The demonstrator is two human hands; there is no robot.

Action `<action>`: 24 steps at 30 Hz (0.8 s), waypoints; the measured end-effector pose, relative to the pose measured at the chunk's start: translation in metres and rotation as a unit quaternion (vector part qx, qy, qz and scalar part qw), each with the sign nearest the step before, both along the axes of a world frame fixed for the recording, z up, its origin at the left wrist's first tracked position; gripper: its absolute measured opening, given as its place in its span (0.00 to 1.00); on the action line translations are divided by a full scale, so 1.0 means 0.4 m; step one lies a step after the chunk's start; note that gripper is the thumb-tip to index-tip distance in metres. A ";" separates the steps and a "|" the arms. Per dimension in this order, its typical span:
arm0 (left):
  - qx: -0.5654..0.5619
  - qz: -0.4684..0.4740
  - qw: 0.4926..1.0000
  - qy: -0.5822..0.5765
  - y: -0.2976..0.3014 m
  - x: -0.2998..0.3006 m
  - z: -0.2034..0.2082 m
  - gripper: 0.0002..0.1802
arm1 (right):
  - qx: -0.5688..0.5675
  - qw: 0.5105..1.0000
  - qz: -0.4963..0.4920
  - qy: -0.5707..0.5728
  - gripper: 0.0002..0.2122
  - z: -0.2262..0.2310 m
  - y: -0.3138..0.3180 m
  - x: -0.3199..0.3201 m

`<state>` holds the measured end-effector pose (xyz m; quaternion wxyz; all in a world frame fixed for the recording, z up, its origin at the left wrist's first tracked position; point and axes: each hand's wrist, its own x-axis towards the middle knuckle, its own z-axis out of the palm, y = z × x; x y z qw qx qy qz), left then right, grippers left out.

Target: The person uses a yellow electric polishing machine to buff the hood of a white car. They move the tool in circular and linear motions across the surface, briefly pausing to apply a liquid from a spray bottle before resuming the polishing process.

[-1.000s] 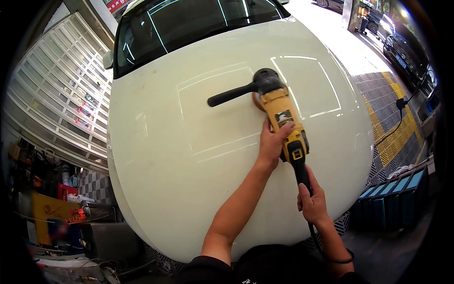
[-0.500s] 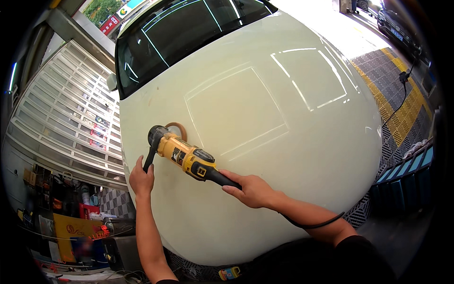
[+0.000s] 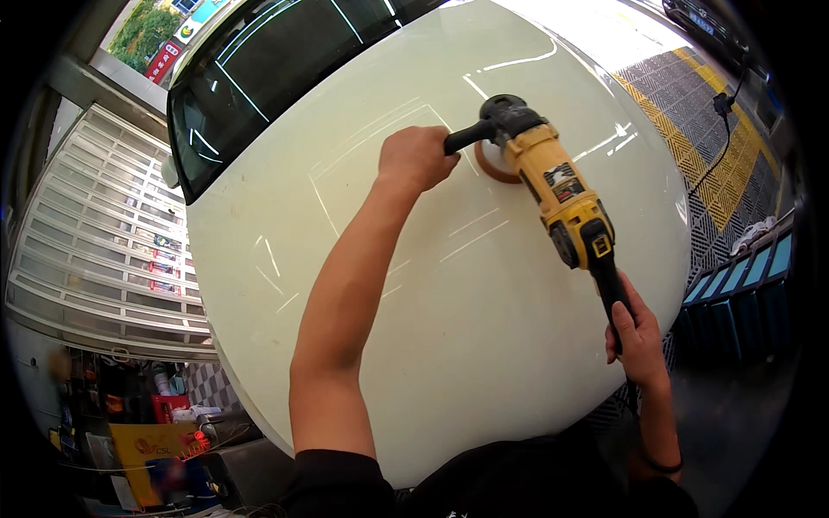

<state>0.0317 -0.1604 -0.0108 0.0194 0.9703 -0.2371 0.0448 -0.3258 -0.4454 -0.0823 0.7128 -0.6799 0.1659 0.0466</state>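
A yellow and black car polisher (image 3: 553, 177) lies slantwise over the right part of a glossy white car hood (image 3: 484, 345). My left hand (image 3: 418, 159) is closed round the black side handle at its head. The long rear handle is gripped by my right hand (image 3: 637, 338), nearer my body. Beneath the polisher's head an orange-brown pad (image 3: 496, 166) shows in part against the hood; the rest of it is hidden by the tool. Bright lines of light are reflected in the paint around it.
The dark windshield (image 3: 276, 78) rises beyond the hood. A white slatted shutter (image 3: 104, 250) stands at the left, with a yellow box (image 3: 142, 453) and clutter below. Blue-black bins (image 3: 734, 302) stand at the right, near a hanging cable (image 3: 724, 138) and a dark car (image 3: 704, 26).
The polisher has swept from the left side of the hood across to the right and farther away, turning more lengthwise. Both hands kept their grips, and my left arm now reaches over the hood.
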 end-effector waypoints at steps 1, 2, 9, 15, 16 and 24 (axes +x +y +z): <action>-0.008 -0.013 1.000 0.001 -0.062 0.007 0.008 0.15 | -0.007 1.000 -0.026 0.002 0.29 -0.006 -0.029 -0.014; 0.010 -0.013 0.999 0.033 -0.133 0.003 0.016 0.12 | -0.016 0.998 -0.060 -0.021 0.29 -0.039 -0.052 -0.048; 0.004 0.098 0.992 0.076 0.127 -0.183 0.003 0.17 | -0.024 0.998 0.044 0.022 0.30 0.041 0.064 -0.117; -0.048 0.309 0.950 -0.017 0.796 -0.509 -0.088 0.19 | -0.154 0.936 0.302 -0.090 0.31 0.076 0.419 -0.024; -0.041 0.351 0.935 -0.010 0.872 -0.578 -0.097 0.19 | -0.169 0.920 0.341 -0.091 0.31 0.047 0.475 -0.018; -0.089 0.444 0.892 -0.009 1.020 -0.971 -0.167 0.17 | -0.166 0.861 0.473 -0.085 0.30 0.045 0.556 -0.107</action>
